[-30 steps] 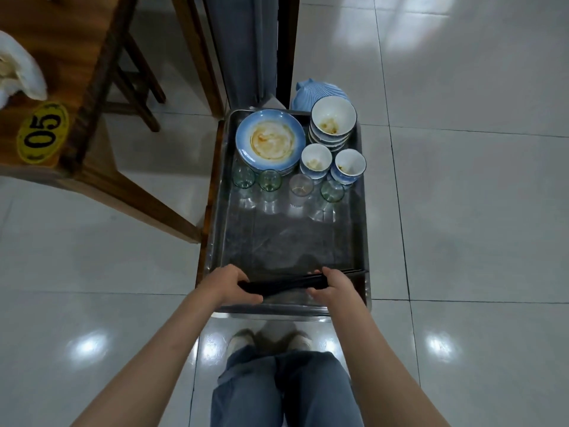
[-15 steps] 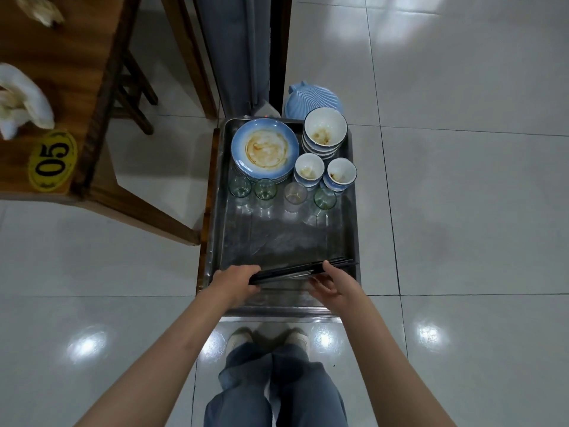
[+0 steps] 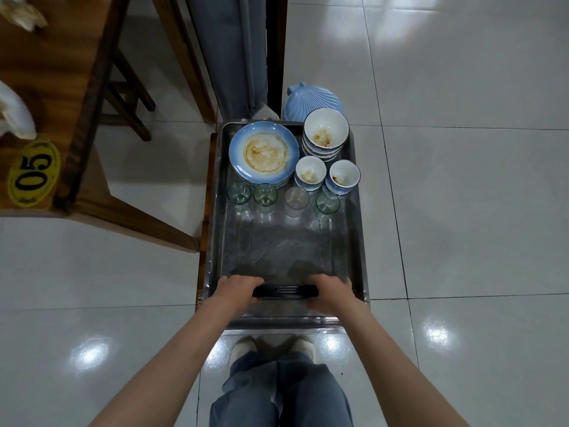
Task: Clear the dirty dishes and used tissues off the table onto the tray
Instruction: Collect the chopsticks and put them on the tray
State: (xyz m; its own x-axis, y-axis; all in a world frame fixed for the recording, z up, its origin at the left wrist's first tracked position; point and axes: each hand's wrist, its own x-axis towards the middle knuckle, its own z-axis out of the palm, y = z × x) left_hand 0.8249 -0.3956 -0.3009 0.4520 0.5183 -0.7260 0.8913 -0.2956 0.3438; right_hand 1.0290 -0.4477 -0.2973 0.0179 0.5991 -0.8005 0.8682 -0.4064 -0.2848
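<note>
**Head view: both hands on chopstick bundle at near end of tray**

Head camera looked straight down over the forearms. Left hand (image 3: 236, 290) and right hand (image 3: 330, 291) were both lowered inside the near end of the metal tray (image 3: 359, 266), knuckles up, fingers curled down over the two ends of a bundle of black chopsticks (image 3: 284, 292). The bundle lay crosswise between the hands, roughly parallel to the tray's near rim. Whether it rested on the tray floor or was held just above it could not be told.

Beyond the hands, middle of the tray floor bare metal. Further out, a row of four glasses (image 3: 265, 194) stood upright side by side. Past the glasses, ahead of the left hand: blue plate (image 3: 264, 152), brown sauce smeared on it, sitting on other plates. Ahead of the right hand: two small bowls (image 3: 311, 174) with residue, just behind the glasses, and a stack of larger bowls (image 3: 326, 134) at the far corner, top one stained.

A blue shell-shaped object (image 3: 312, 101) stood on the floor just past the tray's far edge.

Far to the left of the left hand: wooden table (image 3: 61, 72) with yellow "05" tag (image 3: 32, 174); crumpled used tissues (image 3: 15, 118) were on it, well apart from the tray.
</note>
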